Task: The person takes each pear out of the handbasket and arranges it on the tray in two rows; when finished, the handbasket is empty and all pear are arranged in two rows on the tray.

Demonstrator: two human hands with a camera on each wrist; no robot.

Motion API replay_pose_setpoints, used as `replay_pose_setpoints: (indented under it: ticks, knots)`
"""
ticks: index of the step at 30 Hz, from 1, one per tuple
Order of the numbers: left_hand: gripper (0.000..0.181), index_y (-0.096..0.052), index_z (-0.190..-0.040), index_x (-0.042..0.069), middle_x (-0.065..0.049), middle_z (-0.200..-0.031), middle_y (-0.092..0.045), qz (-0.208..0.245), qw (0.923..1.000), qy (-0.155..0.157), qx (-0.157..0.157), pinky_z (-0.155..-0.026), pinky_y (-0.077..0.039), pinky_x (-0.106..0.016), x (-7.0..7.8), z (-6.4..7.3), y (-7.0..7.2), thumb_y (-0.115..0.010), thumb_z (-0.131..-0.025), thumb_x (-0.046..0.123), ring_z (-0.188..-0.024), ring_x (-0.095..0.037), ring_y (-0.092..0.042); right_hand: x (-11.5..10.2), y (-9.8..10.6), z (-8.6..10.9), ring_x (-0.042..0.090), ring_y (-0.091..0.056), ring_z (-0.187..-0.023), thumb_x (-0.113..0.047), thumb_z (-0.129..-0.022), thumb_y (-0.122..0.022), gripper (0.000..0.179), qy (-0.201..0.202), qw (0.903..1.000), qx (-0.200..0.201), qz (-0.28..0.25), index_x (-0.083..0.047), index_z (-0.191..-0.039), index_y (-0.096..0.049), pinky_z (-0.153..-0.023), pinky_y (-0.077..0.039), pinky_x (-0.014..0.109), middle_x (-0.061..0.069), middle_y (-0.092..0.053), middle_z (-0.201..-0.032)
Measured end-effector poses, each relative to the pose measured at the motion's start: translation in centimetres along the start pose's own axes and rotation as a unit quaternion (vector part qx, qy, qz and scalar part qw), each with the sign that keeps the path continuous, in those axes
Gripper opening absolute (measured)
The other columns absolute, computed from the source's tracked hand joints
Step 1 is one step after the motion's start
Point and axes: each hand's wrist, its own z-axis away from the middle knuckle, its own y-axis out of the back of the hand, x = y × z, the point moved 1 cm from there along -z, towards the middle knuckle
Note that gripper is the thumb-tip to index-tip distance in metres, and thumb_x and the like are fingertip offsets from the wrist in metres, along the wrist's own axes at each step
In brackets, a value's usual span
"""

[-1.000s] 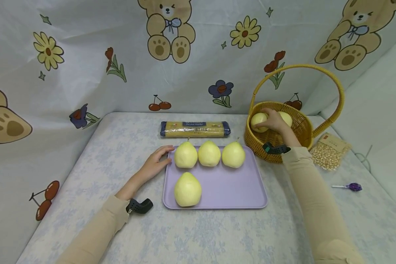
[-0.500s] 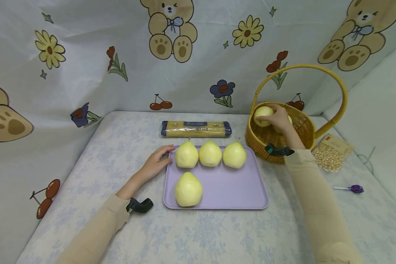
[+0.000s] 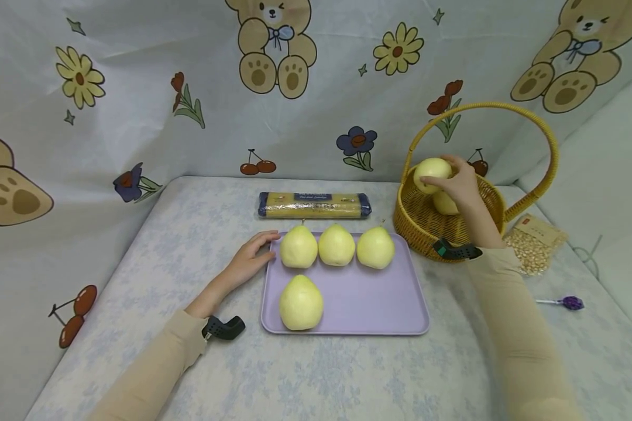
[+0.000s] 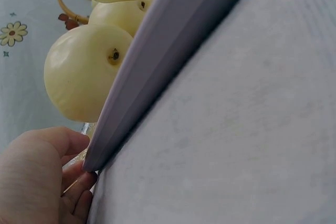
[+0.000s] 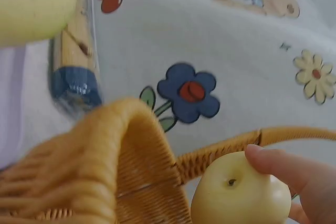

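Head view: we see the right hand (image 3: pixel 462 182) curled round a pear (image 3: pixel 430 173) over the wicker basket (image 3: pixel 413 231), handle (image 3: pixel 484 105) arching above; the lilac tray (image 3: pixel 371 307) stretches flat right of its front pear (image 3: pixel 301 304). Left wrist: our left hand (image 4: pixel 39 174) pinches that tray's corner. Right wrist: our thumb (image 5: pixel 278 163) presses the held pear, basket edge nearby.

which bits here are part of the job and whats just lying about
Seemingly in the job:
held pear, in the right grip
wicker basket, with another pear inside
lilac tray, left grip at its edge
four pears on the tray

Apparently just lying about:
yellow packet behind the tray
bag of kernels beside the basket
purple lollipop
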Motion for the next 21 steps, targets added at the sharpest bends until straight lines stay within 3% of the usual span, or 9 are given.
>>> replay_pose_setpoints:
  ticks: [5, 10, 16, 21]
  knots:
    - [0.041, -0.050, -0.135, 0.004, -0.015, -0.147, -0.042, -0.002, 1.0000, 0.001, 0.001, -0.117, -0.029, -0.049, 0.2, 0.0, -0.1, -0.055, -0.095, 0.009, -0.138, -0.032, -0.038, -1.4, 0.3, 2.8, 0.025, -0.042, -0.122, -0.032, -0.082, -0.074, 0.078, 0.021, 0.9996, -0.013, 0.010, -0.011, -0.147, -0.036, -0.083, -0.040, 0.021, 0.015, -0.035, -0.151]
    - [0.042, -0.050, -0.135, 0.004, -0.014, -0.147, -0.042, -0.002, 1.0000, 0.005, 0.004, -0.117, -0.029, -0.049, 0.1, 0.0, 0.0, -0.055, -0.094, 0.009, -0.137, -0.032, -0.038, -3.8, -0.4, 6.7, 0.030, -0.049, -0.118, -0.025, -0.083, -0.074, 0.074, 0.044, 0.9976, -0.054, -0.006, -0.012, -0.146, -0.037, -0.069, -0.047, 0.010, 0.014, -0.034, -0.149]
    - [0.041, -0.048, -0.136, 0.000, -0.017, -0.148, -0.040, 0.011, 0.9999, 0.006, 0.004, -0.117, -0.028, -0.050, 0.4, 0.0, -0.1, -0.053, -0.095, 0.006, -0.138, -0.034, -0.037, -5.8, -2.4, 11.0, 0.029, -0.054, -0.118, -0.015, -0.079, -0.077, 0.070, 0.087, 0.9920, -0.090, -0.018, -0.009, -0.140, -0.043, -0.075, -0.049, 0.009, 0.011, -0.045, -0.140]
    - [0.042, -0.045, -0.136, -0.007, -0.023, -0.147, -0.038, 0.014, 0.9998, 0.012, -0.004, -0.116, -0.027, -0.053, 2.6, 0.5, 0.2, -0.051, -0.095, 0.001, -0.138, -0.038, -0.035, -5.9, -5.0, 14.7, 0.025, -0.056, -0.113, -0.007, -0.072, -0.081, 0.073, 0.133, 0.9836, -0.117, -0.032, -0.004, -0.137, -0.046, -0.081, -0.052, 0.013, 0.014, -0.050, -0.137]
